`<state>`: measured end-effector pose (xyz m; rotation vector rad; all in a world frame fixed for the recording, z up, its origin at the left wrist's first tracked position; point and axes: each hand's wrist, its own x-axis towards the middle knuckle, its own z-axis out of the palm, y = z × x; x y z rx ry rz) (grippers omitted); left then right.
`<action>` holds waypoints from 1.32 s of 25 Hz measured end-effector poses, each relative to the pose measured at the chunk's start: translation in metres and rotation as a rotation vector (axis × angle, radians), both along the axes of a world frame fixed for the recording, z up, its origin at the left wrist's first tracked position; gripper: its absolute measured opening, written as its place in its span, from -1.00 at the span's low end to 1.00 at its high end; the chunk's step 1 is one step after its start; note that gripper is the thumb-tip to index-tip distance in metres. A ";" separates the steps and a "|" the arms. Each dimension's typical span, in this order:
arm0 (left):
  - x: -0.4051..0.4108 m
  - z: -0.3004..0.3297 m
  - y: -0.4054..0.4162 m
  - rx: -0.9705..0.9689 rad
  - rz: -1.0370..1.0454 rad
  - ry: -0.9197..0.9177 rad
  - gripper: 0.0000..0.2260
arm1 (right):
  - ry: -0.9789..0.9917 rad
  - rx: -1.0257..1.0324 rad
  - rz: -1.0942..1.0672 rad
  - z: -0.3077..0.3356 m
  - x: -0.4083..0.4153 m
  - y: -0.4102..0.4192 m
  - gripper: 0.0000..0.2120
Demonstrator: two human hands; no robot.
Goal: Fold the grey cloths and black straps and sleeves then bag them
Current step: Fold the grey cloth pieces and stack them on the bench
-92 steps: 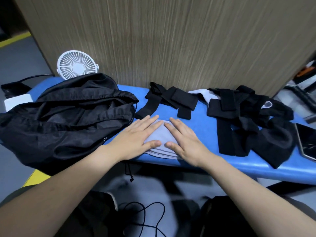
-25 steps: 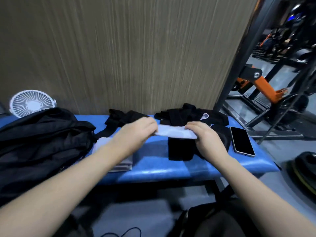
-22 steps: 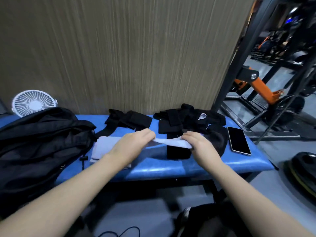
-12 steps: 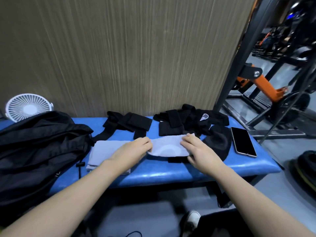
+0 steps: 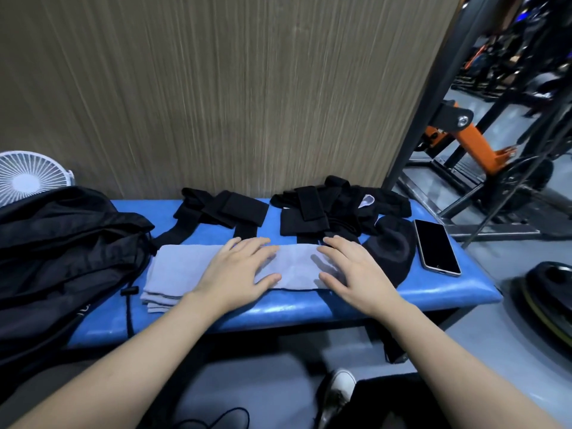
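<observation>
Left hand (image 5: pixel 237 273), right hand (image 5: pixel 356 270): fingers straight, flat on grey cloth (image 5: pixel 297 270), frame centre, on blue worktop (image 5: pixel 433 292). Folded cloth (image 5: pixel 176 270) left, apparently touching it.

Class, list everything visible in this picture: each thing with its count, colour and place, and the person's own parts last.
bench: one, blue, along the wall
folded cloth: one, grey, bench, left of the hands
second cloth: one, grey, under both hands
straps and sleeves: two piles, black, behind the cloths
bag: one, black, bench's left end
fan: one, white, behind the bag
phone: one, dark, bench's right end
left hand: flat on the second cloth
right hand: flat on the second cloth
</observation>
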<state>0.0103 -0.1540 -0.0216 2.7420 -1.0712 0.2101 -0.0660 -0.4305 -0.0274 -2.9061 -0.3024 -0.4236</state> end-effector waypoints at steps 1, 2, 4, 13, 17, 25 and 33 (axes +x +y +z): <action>0.000 -0.003 0.000 0.088 0.032 0.052 -0.30 | 0.078 -0.041 -0.023 -0.002 0.001 -0.001 -0.34; 0.000 -0.006 0.000 0.178 0.056 0.104 -0.23 | 0.182 -0.101 -0.042 -0.006 0.001 -0.002 -0.23; 0.001 -0.008 0.000 0.292 0.073 0.183 -0.13 | 0.303 -0.185 -0.048 -0.014 0.000 -0.005 -0.04; -0.013 -0.003 -0.008 0.089 -0.011 -0.084 -0.45 | 0.014 0.285 -0.396 0.015 -0.019 -0.011 -0.78; -0.033 -0.011 -0.016 0.045 -0.062 0.004 -0.39 | 0.241 0.495 -0.448 0.015 -0.026 -0.011 -0.80; -0.034 -0.010 -0.013 0.046 -0.067 0.098 -0.27 | 0.199 0.607 -0.405 0.014 -0.017 0.004 -0.70; -0.039 -0.010 -0.010 -0.012 -0.049 0.171 -0.51 | -0.108 0.671 -0.318 0.036 -0.025 -0.004 -0.71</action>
